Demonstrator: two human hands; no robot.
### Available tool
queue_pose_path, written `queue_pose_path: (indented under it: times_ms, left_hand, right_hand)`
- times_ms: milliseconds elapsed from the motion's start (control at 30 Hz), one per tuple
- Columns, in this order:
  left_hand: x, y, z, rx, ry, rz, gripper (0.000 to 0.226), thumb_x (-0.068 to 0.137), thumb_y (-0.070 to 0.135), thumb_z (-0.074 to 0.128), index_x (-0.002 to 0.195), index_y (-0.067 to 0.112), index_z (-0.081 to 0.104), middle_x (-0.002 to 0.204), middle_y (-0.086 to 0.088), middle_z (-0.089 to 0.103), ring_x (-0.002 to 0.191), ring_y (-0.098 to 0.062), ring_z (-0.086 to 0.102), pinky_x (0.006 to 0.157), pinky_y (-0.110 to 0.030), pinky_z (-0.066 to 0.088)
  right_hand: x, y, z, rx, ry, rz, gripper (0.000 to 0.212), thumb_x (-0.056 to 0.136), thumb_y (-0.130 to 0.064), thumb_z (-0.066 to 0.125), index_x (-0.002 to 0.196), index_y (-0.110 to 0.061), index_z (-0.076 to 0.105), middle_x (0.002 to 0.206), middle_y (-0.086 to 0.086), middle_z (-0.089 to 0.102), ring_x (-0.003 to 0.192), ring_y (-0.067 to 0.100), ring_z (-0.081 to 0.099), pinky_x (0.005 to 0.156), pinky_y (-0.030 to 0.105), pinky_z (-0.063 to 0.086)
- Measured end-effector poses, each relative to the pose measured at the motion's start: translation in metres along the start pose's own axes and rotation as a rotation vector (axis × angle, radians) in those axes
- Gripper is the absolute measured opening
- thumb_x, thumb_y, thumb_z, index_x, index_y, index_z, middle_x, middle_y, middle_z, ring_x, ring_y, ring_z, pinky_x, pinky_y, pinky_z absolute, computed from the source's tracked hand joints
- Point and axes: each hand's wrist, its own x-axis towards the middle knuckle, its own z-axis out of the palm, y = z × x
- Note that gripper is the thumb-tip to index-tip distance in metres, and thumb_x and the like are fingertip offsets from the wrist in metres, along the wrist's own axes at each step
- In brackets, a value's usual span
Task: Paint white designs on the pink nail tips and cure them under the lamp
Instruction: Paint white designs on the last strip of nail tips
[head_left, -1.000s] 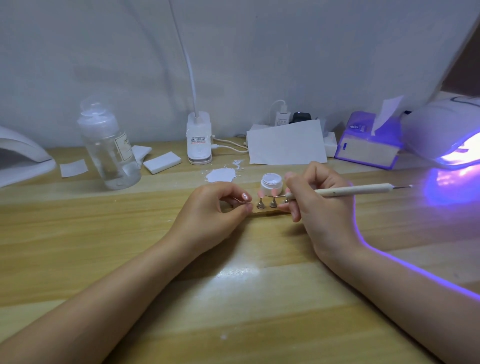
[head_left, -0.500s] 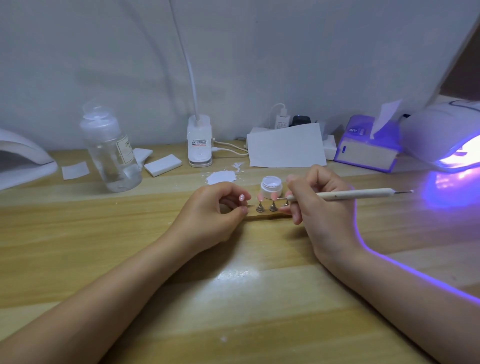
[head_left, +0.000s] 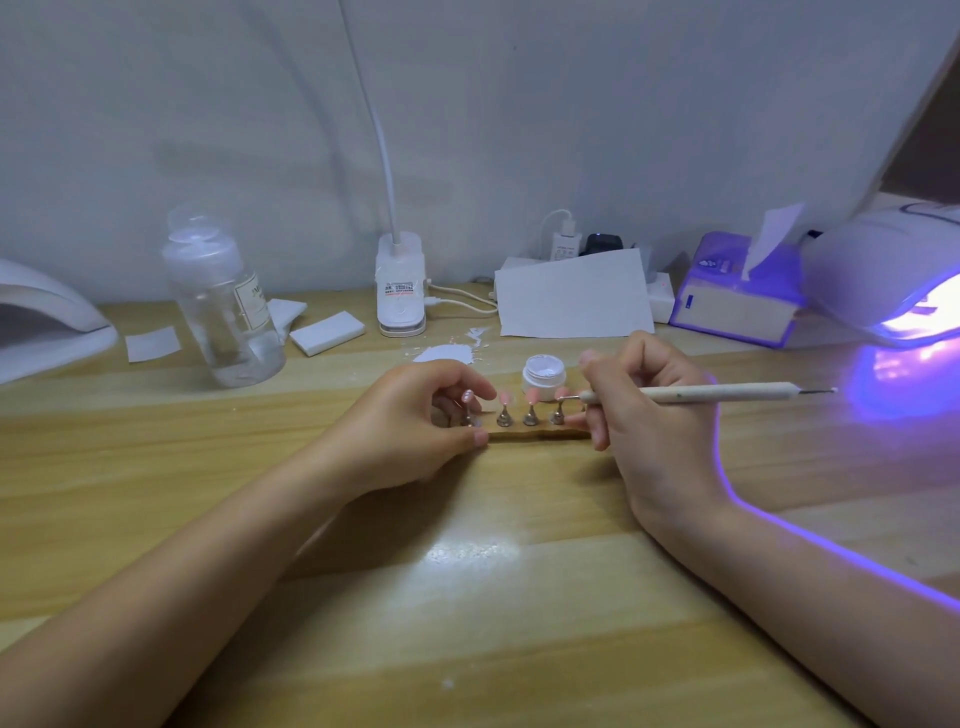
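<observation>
Resting between both hands' fingers (head_left: 597, 434), pink nail tips (head_left: 531, 397) stand upright.

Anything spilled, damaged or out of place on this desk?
White paint smear with small flecks lies on the bare wooden desk behind the left hand, beside the open white paint jar. Nothing else stands out.

The wooden bench (head_left: 467, 597) carries a clear bottle (head_left: 221, 306), a tissue box (head_left: 737, 301) and a lit lamp (head_left: 893, 280). A small white jar (head_left: 543, 375) stands behind the nail-tip holder (head_left: 530, 430).
</observation>
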Motion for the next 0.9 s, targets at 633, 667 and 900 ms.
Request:
queue_pose_path:
  times_ms: [633, 667, 900]
  left_hand:
    - [0.002, 0.000, 0.023, 0.048, 0.201, 0.124, 0.025, 0.077, 0.012, 0.068, 0.069, 0.031, 0.053, 0.071, 0.011, 0.060, 0.069, -0.005, 0.054, 0.068, -0.018, 0.041]
    - [0.001, 0.001, 0.023, 0.057, 0.208, 0.129, 0.027, 0.077, 0.011, 0.067, 0.068, 0.031, 0.052, 0.070, 0.011, 0.059, 0.069, -0.006, 0.054, 0.067, -0.017, 0.041]
    - [-0.006, 0.007, 0.027, 0.194, 0.292, 0.282, 0.024, 0.079, 0.006, 0.058, 0.072, 0.028, 0.050, 0.078, 0.016, 0.059, 0.076, 0.004, 0.046, 0.097, -0.040, 0.032]
  right_hand:
    - [0.010, 0.009, -0.003, 0.009, 0.214, 0.117, 0.036, 0.092, -0.033, 0.052, 0.060, -0.016, 0.044, 0.036, -0.009, 0.043, 0.037, 0.002, 0.042, 0.045, 0.017, 0.043]
    - [0.010, 0.010, -0.002, 0.036, 0.216, 0.141, 0.035, 0.092, -0.035, 0.051, 0.062, -0.016, 0.046, 0.037, -0.008, 0.044, 0.038, 0.002, 0.045, 0.047, 0.018, 0.047]
    - [0.012, 0.013, -0.002, -0.011, 0.184, 0.207, 0.037, 0.090, -0.045, 0.048, 0.063, -0.020, 0.048, 0.040, -0.008, 0.047, 0.042, 0.002, 0.051, 0.062, 0.033, 0.048]
